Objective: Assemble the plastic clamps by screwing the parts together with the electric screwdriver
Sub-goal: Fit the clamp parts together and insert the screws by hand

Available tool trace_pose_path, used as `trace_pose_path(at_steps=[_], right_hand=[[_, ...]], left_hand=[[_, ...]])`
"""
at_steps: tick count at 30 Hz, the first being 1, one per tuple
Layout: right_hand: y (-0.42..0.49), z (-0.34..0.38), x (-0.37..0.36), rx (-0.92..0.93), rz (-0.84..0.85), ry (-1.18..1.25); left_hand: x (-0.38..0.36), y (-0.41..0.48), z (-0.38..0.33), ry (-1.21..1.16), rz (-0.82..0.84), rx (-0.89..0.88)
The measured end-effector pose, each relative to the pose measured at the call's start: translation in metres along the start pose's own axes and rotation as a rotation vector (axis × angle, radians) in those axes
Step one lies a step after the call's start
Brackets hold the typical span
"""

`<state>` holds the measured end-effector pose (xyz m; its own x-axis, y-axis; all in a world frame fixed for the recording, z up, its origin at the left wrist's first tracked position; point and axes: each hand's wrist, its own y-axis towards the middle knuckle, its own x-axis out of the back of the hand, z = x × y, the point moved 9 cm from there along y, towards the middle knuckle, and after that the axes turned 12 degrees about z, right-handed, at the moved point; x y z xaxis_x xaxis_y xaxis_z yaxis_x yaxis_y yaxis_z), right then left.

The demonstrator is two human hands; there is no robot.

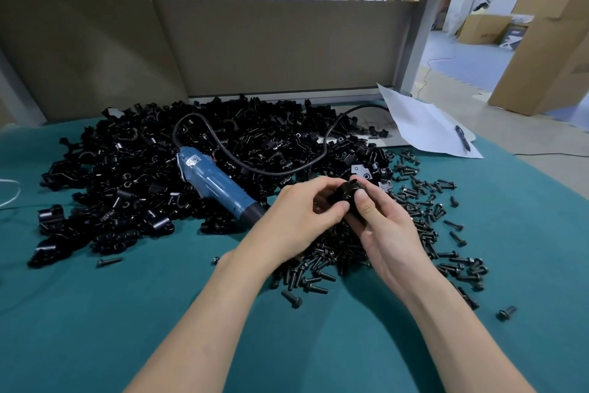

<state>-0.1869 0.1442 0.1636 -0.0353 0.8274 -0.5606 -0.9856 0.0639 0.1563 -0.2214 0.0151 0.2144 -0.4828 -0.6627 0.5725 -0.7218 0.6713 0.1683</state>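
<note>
A black plastic clamp (pixel 345 193) is held up between both hands above the table's middle. My left hand (pixel 301 217) curls its fingers round the clamp's left side. My right hand (pixel 387 227) grips it from the right, with the thumb pressed on its front. The blue electric screwdriver (pixel 216 185) lies on the pile of black clamp parts (pixel 153 176), tip pointing toward my left hand, and nothing holds it. Its black cord (pixel 287 169) loops back over the pile. Loose black screws (pixel 420 233) are scattered under and to the right of my hands.
The teal table cover (pixel 127 313) spreads toward me. A white sheet of paper (pixel 424 125) with a pen (pixel 462 137) lies at the back right. A brown partition (pixel 280 48) stands behind the pile. Cardboard boxes (pixel 548 42) stand off to the right.
</note>
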Motion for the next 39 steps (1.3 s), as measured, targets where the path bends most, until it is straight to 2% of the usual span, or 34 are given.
trace_pose_path(at_steps=[11,16,20,24,27,30,35,37,39], right_hand=[[0.000,0.000,0.002,-0.006,0.004,-0.016],[-0.002,0.009,0.015,0.025,-0.131,0.008],[-0.005,0.015,0.026,0.062,-0.216,0.067],[-0.007,0.022,0.035,0.104,-0.285,0.124],[-0.008,0.023,0.039,0.116,-0.318,0.120],[-0.007,0.021,0.039,0.102,-0.304,0.060],[-0.005,0.018,0.036,0.073,-0.268,-0.099],[-0.006,0.019,0.032,0.062,-0.232,-0.259],[-0.009,0.025,0.021,0.093,-0.187,-0.543]], left_hand=[[-0.002,0.002,0.004,0.100,0.050,0.078],[0.020,-0.002,0.009,0.148,0.064,0.177],[0.017,-0.006,0.015,0.292,0.228,0.275],[-0.014,-0.006,0.008,0.348,0.388,0.280],[-0.035,-0.003,0.003,0.498,0.428,0.251],[-0.040,-0.001,0.001,0.581,0.393,0.228],[-0.038,-0.001,0.000,0.560,0.370,0.192],[-0.029,0.000,-0.001,0.494,0.313,0.163],[-0.010,0.000,0.000,0.356,0.219,0.172]])
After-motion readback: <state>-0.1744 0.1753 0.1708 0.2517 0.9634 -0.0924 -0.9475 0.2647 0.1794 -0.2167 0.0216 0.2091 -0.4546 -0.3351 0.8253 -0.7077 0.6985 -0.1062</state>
